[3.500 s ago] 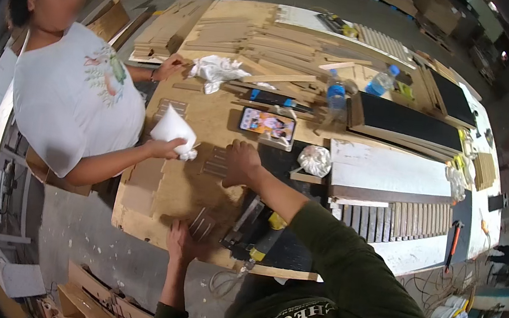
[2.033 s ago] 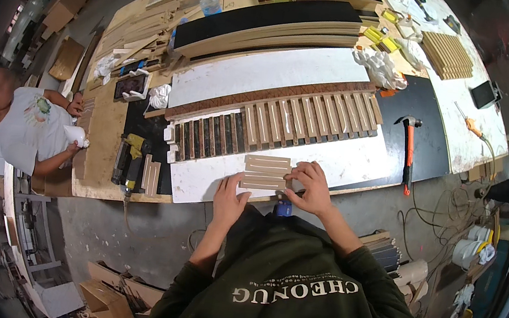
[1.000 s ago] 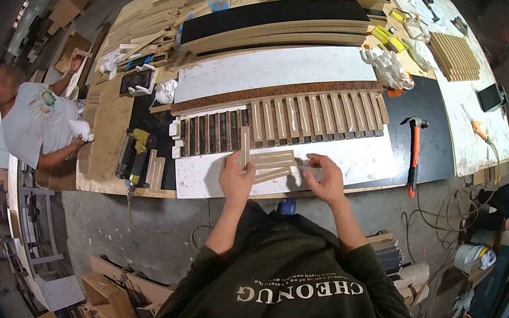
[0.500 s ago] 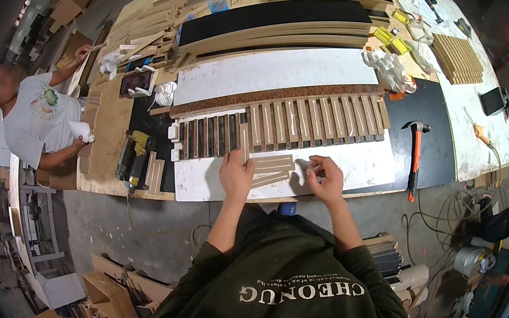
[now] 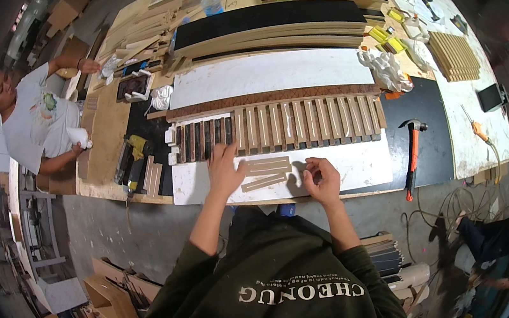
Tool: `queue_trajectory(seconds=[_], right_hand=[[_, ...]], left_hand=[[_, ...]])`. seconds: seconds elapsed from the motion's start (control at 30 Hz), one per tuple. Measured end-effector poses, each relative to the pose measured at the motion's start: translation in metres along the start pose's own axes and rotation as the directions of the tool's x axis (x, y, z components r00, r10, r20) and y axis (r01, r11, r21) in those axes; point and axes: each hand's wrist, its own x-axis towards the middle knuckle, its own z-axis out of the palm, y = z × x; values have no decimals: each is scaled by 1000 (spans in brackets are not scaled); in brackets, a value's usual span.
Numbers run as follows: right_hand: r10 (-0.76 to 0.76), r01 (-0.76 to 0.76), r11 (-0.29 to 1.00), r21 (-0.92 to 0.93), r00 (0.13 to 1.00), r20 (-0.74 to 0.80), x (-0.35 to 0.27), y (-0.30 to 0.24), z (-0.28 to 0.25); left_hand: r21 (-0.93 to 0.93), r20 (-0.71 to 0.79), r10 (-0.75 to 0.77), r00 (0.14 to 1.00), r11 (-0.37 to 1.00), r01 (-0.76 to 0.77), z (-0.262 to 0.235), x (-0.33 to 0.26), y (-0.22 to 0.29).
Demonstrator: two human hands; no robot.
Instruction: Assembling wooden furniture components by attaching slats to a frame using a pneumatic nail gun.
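Note:
A long row of narrow wooden slats (image 5: 301, 123), each with a pale glue line, lies side by side on a dark brown frame. At the row's left part the dark crosspieces (image 5: 199, 139) are bare. My left hand (image 5: 224, 171) is at the front edge of the row, where the slats meet the bare crosspieces; its fingers point forward, the thumb is apart, and nothing shows in it. Several loose glue-lined slats (image 5: 266, 167) lie on the white board between my hands. My right hand (image 5: 323, 181) hovers right of them, fingers curved and apart, with nothing visible in it.
An orange-handled hammer (image 5: 412, 157) lies on a black panel at right. A nail gun (image 5: 132, 159) and more slats (image 5: 152, 178) lie at left. Black-topped boards (image 5: 271, 29) are stacked beyond the row. A co-worker (image 5: 42, 112) stands at the table's left side, holding a white bottle.
My left hand has drawn slightly left, off the slat it held, which now lies at the left end of the slat row. My right hand has barely moved. The co-worker's raised hand has moved right.

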Motion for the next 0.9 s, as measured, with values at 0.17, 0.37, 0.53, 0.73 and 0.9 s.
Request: queue_trajectory(seconds=[0.17, 0.37, 0.53, 0.73, 0.9], right_hand=[[-27, 27, 1000, -13, 1000, -9, 1, 2, 0], [-60, 59, 998, -14, 998, -14, 2, 3, 3], [-37, 37, 999, -28, 999, -7, 1, -1, 2], [6, -6, 1000, -14, 1000, 7, 0, -1, 4], [0, 0, 1000, -21, 1000, -3, 0, 0, 3]], left_hand=[[-238, 46, 20, 999, 971, -9, -7, -65, 21], [-188, 103, 102, 990, 979, -81, -4, -75, 17], [-436, -149, -303, 941, 874, 212, -17, -62, 12], [-273, -204, -349, 915, 918, 289, 5, -46, -11], [-197, -132, -345, 929, 928, 316, 10, -43, -2]])
